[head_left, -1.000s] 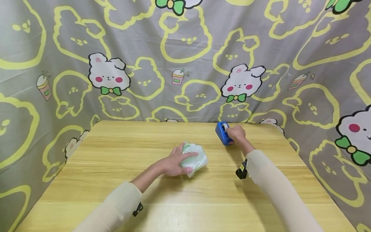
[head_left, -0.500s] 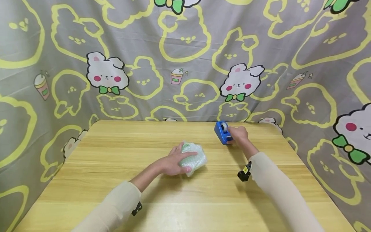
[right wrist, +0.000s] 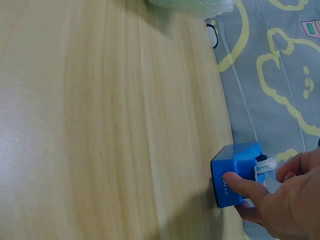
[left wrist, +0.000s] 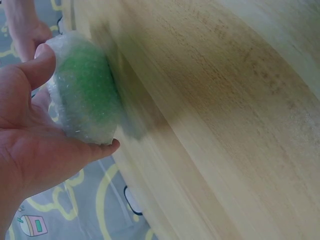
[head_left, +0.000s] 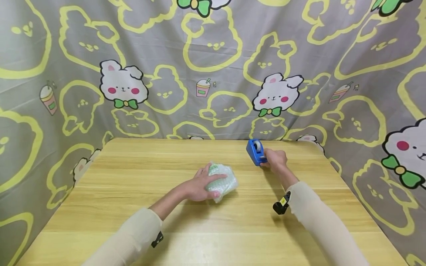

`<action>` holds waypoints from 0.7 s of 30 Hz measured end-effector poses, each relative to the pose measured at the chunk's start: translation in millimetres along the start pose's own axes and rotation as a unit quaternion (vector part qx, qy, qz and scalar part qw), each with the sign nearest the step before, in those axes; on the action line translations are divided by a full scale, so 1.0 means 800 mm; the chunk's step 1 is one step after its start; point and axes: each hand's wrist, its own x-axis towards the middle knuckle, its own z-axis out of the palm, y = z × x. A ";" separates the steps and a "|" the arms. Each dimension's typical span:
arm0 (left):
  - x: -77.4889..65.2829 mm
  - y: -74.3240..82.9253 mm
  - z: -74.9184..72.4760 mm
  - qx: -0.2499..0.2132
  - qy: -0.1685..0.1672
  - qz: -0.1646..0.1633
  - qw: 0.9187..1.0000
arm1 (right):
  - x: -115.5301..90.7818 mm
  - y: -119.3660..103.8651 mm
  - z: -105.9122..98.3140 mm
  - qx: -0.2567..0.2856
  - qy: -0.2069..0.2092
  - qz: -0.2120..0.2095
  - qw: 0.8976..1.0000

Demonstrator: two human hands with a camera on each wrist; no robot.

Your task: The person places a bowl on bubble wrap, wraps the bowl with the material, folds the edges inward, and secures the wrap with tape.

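A bundle in clear bubble wrap (head_left: 226, 183), green showing through it, is in the middle of the table. My left hand (head_left: 199, 187) holds it from the left, fingers and thumb spread round its sides. In the left wrist view the wrapped bundle (left wrist: 87, 92) shows its green face; what is inside cannot be made out. Toward the back right stands a blue tape dispenser (head_left: 253, 152) with a roll of clear tape in it. My right hand (head_left: 277, 159) grips its near end. In the right wrist view the thumb presses the side of the dispenser (right wrist: 227, 167).
The wooden table (head_left: 133, 221) runs back to a grey curtain (head_left: 173, 48) with yellow outlines and rabbit faces, which also hangs on both sides. Small black cameras are strapped at both sleeves.
My right hand has slid from the tape roll toward the near end of the dispenser, back and slightly right. The left hand and bundle have stayed in place.
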 end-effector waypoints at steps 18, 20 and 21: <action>0.002 -0.001 0.003 0.009 0.000 -0.009 1.000 | -0.009 0.013 -0.014 -0.121 0.028 -0.024 0.992; 0.002 -0.001 0.003 0.009 0.000 -0.008 1.000 | -0.011 0.013 -0.018 -0.121 0.016 -0.022 0.992; 0.002 -0.001 0.002 0.009 0.000 -0.008 1.000 | -0.011 0.013 -0.020 -0.127 0.014 -0.026 0.991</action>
